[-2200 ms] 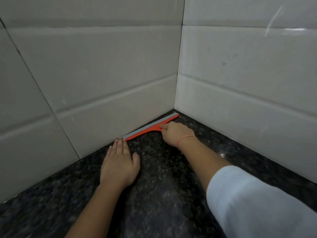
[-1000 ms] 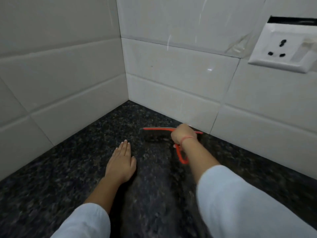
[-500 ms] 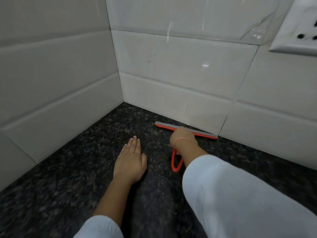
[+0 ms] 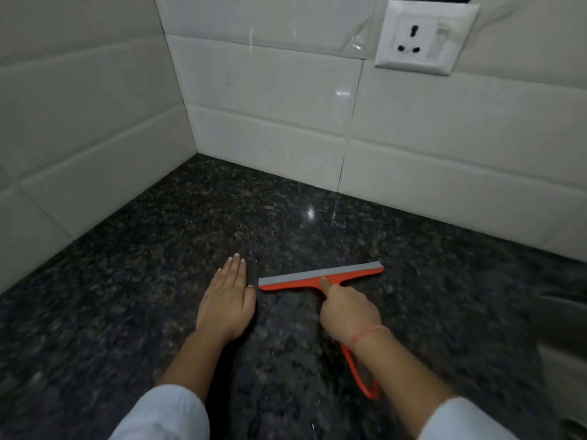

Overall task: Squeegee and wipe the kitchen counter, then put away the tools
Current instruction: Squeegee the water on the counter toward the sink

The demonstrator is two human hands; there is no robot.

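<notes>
Squeegee (image 4: 320,277), orange with a grey blade, lies on the dark granite counter (image 4: 158,281), well out from the tiled wall (image 4: 270,90). The right hand (image 4: 347,314) is clamped around its handle, forefinger stretched forward onto the neck just behind the blade. Just left of that grip, the left hand (image 4: 227,300) rests flat with fingers together, holding nothing. Even downward pressure should help keep the blade's whole edge in contact. Half a second earlier, the blade sat against the wall; it has since been pulled toward the person.

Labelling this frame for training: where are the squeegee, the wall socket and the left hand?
squeegee (image 4: 320,274): head view, grey blade strip.
wall socket (image 4: 419,36): head view, white faceplate.
left hand (image 4: 226,300): head view, back of the hand.
</notes>
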